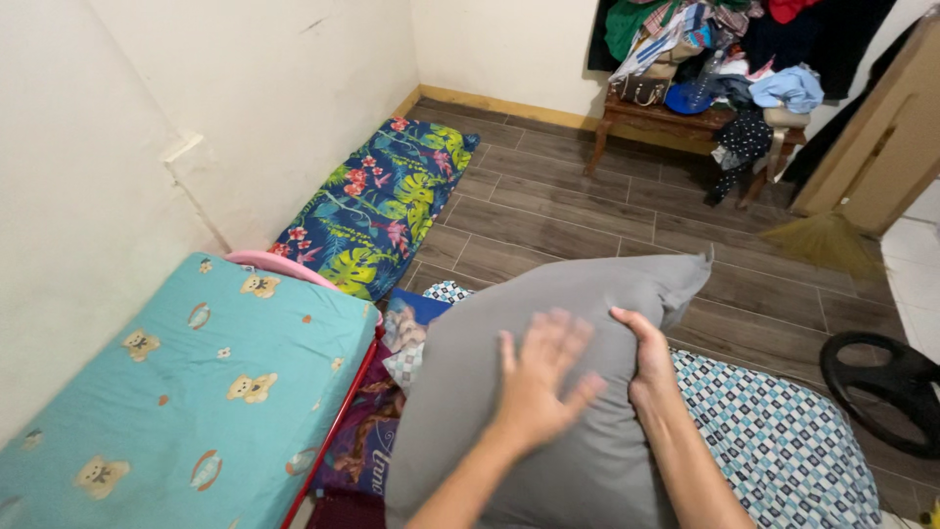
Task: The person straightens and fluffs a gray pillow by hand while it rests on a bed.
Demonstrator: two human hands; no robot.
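Two bare forearms rise from the bottom edge of the frame toward a large grey pillow (548, 392) that fills the lower centre. The left hand (543, 382) lies flat against the pillow's face, fingers spread and slightly blurred, gripping nothing. The right hand (651, 367) sits just to its right, fingers curled and clamped on a fold of the grey cover, so the pillow stands upright between the person and the floor. The pillow's upper corner points toward the right of centre.

Below and to the right of the pillow, a mattress with a blue-and-white checked cover (783, 441) runs to the lower right corner. At lower left lies a small mattress in a turquoise sheet printed with teddy bears (176, 392), with a red frame edge (338, 421) along its right side and a pink rim at its head. Between that and the pillow, some crumpled cloth (406, 338) shows.

Farther up, left of centre, a tropical leaf-and-flower pad (377, 206) lies on the wood-look tiled floor (568, 206) along the cream wall. At upper right, a wooden bench (685, 122) carries a heap of clothes (705, 49). A straw broom (827, 240) leans at the right, and a black round fan base (881, 387) sits at the right edge.
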